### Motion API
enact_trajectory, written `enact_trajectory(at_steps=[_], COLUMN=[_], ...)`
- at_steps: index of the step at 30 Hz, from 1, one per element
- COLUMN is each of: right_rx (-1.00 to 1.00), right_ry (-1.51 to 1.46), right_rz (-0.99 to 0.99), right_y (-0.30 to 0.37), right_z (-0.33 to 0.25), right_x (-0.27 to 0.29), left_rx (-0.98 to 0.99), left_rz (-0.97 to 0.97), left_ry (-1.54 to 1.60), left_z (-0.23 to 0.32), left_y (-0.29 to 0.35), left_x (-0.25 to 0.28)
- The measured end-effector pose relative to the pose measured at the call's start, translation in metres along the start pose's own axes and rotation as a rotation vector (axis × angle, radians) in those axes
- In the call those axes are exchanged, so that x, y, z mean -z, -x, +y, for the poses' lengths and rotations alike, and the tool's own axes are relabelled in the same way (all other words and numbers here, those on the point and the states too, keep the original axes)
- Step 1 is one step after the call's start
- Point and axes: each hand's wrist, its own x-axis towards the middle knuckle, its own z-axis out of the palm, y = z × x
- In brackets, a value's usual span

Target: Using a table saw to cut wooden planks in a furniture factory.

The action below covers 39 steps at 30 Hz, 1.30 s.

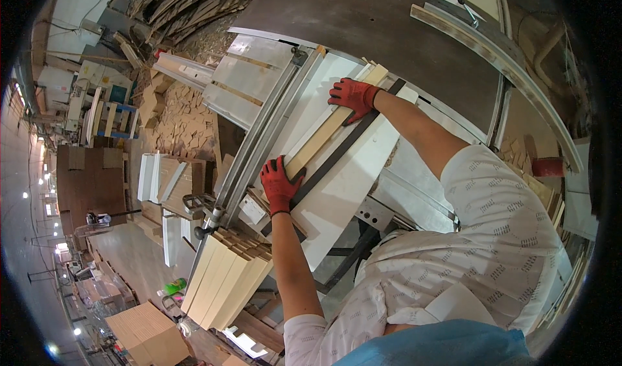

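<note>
A long pale wooden strip point(324, 136) lies along the white saw table point(350, 178), beside a dark slot. My left hand point(278, 186), in a red glove, grips the strip's near end. My right hand point(353, 97), also in a red glove, presses flat on the strip near its far end. Both forearms reach out from the lower right.
A metal guide rail point(259, 145) runs along the table's left side. A stack of pale boards point(227, 278) sits at the near left end. Offcuts litter the floor point(184, 123) to the left. A curved grey panel point(492, 48) lies beyond the table.
</note>
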Motion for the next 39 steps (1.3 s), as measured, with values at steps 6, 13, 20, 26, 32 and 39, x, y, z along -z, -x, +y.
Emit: enact_trajectory(at_steps=[6,13,20,26,32,39], right_rx=[0.01,0.011,-0.003,0.001,-0.003,0.006], right_ry=[0.013,0.003,0.026,0.04,0.018,0.023], right_rz=[0.009,0.005,0.005,0.008,0.051,0.062], right_y=[-0.0018,-0.0004,0.0003,-0.0015,0.0011,0.0013], right_z=[0.0013,-0.0004,-0.0016,-0.0024,-0.0021,-0.0009], right_x=[-0.0019,0.0,-0.0013,-0.0007,-0.005,-0.0051], left_rx=[0.017,0.015,0.052,0.04,0.006,0.016], left_rz=[-0.015,-0.02,-0.098,-0.076,0.013,-0.019], left_ry=[-0.023,-0.014,-0.008,0.011,-0.009,-0.004], left_z=[-0.0001,0.0,-0.0004,-0.0017,0.001,0.0007], left_y=[-0.0014,-0.0012,-0.0012,0.0004,0.0014,0.001], left_x=[-0.0003,-0.0008,0.0004,-0.0003,0.001,0.0007])
